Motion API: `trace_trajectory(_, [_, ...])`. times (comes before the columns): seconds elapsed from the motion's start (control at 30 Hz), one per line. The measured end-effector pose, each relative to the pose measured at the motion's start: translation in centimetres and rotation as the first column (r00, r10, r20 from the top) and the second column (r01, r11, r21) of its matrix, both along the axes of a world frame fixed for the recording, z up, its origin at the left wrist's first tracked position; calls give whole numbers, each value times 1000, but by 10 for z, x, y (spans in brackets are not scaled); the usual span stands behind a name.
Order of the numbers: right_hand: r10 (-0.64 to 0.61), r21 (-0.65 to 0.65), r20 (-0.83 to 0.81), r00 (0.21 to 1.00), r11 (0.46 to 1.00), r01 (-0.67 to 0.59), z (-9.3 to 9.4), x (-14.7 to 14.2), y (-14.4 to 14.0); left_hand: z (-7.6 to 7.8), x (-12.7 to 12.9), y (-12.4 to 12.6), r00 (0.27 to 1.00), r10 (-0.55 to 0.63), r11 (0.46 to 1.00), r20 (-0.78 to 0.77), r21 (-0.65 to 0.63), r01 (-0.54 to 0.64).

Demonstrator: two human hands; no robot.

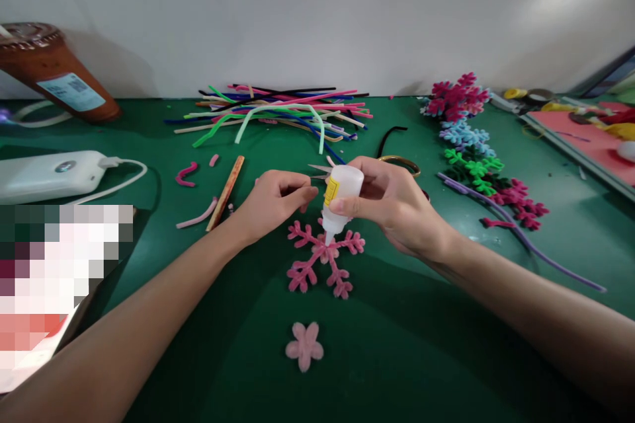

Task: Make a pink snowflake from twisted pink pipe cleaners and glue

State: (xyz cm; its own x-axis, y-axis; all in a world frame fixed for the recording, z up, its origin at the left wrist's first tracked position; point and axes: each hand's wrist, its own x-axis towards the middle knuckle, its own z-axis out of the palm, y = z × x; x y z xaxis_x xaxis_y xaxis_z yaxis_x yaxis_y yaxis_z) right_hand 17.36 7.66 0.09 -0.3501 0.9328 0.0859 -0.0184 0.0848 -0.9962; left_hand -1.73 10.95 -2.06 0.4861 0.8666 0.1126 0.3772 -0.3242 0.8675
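My right hand [397, 208] grips a white glue bottle [344, 192] with a yellow label, tipped nozzle down. The nozzle points at the middle of a pink pipe-cleaner snowflake [303, 274] lying on the green table; whether it touches cannot be told. Left of the bottle, my left hand [275, 203] is closed, thumb against curled fingers; what they hold, if anything, is hidden. Behind both hands lie scissors [399, 162], partly covered, blades pointing left. Nearer to me rests a small pale pink pipe-cleaner flower [304, 346], touched by neither hand.
Loose pipe cleaners [278, 112] lie heaped at the back. Finished colourful snowflakes [466, 132] line the right, near a purple pipe cleaner [526, 238]. On the left are a wooden stick [225, 193], pink scraps [187, 175], a white power bank [54, 175] and a drink cup [59, 73].
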Motion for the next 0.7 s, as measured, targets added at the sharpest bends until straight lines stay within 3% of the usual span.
trace_trajectory(0.7, [33,17,-17,999,999,-33,-1,0,0,-2,0,1,1000,3,1000,-9,10,-2])
